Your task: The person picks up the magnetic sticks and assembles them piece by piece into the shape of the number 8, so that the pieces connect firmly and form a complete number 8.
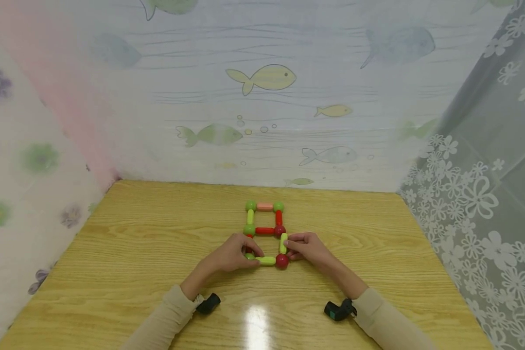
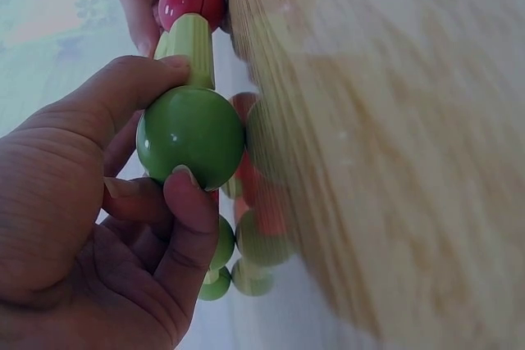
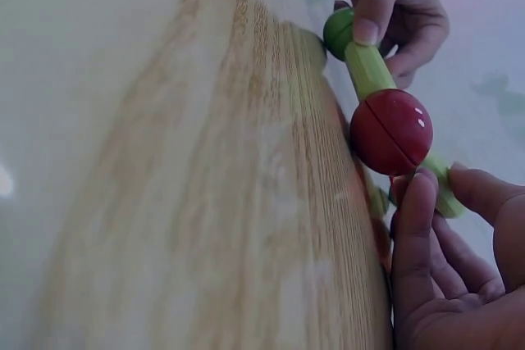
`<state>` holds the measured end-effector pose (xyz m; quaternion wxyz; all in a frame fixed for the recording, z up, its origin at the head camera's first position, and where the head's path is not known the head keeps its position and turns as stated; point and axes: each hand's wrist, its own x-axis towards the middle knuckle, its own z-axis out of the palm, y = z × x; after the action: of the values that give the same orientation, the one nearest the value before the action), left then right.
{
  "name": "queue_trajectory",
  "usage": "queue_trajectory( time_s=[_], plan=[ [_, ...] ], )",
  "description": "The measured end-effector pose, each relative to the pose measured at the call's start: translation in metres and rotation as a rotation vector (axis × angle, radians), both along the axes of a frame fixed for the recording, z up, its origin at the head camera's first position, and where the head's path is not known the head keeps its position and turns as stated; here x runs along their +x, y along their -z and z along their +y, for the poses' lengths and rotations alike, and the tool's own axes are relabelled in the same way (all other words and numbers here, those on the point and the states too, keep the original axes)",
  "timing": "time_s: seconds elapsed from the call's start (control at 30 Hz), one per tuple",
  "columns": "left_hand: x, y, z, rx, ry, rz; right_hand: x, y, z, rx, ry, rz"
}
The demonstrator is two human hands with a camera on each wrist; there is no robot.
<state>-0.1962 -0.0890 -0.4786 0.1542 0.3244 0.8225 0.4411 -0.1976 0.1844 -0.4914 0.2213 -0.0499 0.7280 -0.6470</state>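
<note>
On the table lies a flat frame of coloured rods and balls, shaped like two joined squares. At its near left corner my left hand (image 1: 234, 253) holds a green ball (image 2: 190, 138), one fingertip lying on the yellow-green rod (image 1: 268, 261) beside it. That rod runs to a dark red ball (image 1: 282, 261) at the near right corner. My right hand (image 1: 309, 248) pinches another yellow-green rod (image 1: 283, 243), which stands between this ball and a second dark red ball (image 1: 279, 230). In the right wrist view, a fingertip is at the underside of the near dark red ball (image 3: 392, 132).
The frame's far square has a pink rod (image 1: 264, 207) across its back between two green balls. A red rod (image 1: 264, 231) divides the squares. The wooden table (image 1: 157, 218) meets a fish-print curtain (image 1: 262, 160) behind, with patterned curtains at both sides.
</note>
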Motion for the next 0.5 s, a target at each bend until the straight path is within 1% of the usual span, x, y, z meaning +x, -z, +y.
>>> queue_trajectory(
  time_s=[0.13, 0.33, 0.5],
  plan=[
    [0.0001, 0.0005, 0.0000, 0.000, 0.005, 0.005, -0.0012, -0.0006, -0.0016, 0.037, -0.004, 0.010],
    [0.0004, -0.0002, 0.0002, 0.000, 0.007, 0.013, -0.0017, -0.0033, -0.0042, 0.112, -0.029, 0.063],
    [0.0013, -0.0015, 0.0014, -0.005, 0.002, 0.006, -0.0026, -0.0038, -0.0062, 0.138, -0.028, 0.060]
  ],
)
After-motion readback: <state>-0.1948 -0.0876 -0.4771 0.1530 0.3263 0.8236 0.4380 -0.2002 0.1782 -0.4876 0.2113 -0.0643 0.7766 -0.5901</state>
